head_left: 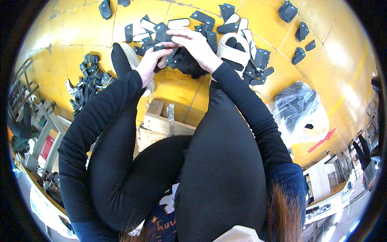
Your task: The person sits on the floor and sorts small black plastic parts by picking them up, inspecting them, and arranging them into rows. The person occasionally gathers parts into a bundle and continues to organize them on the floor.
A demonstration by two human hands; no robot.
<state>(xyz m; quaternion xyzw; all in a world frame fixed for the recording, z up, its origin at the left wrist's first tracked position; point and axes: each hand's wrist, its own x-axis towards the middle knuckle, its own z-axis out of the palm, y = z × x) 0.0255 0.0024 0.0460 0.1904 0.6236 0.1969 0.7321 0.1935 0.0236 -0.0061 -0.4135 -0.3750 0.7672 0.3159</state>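
Observation:
Between my feet, both hands meet over a heap of dark, flat fabric pieces (177,60) with small white marks. My left hand (150,64) has its fingers bent and closed around the lower edge of a dark fabric piece (162,32). From the other side my right hand (197,49) reaches over, its thumb and fingers on the same piece. Whether this is one piece or a small stack, I cannot tell. A tangle of yellow rubber bands (175,74) lies on the floor just below the heap.
Loose dark and white pieces (178,22) spread beyond my hands and around my right slipper (234,50). Banded bundles (93,74) pile up at the left. Small stacks (288,11) lie far right. A clear plastic bag (300,109) sits right, and a wooden stool (161,125) is below me.

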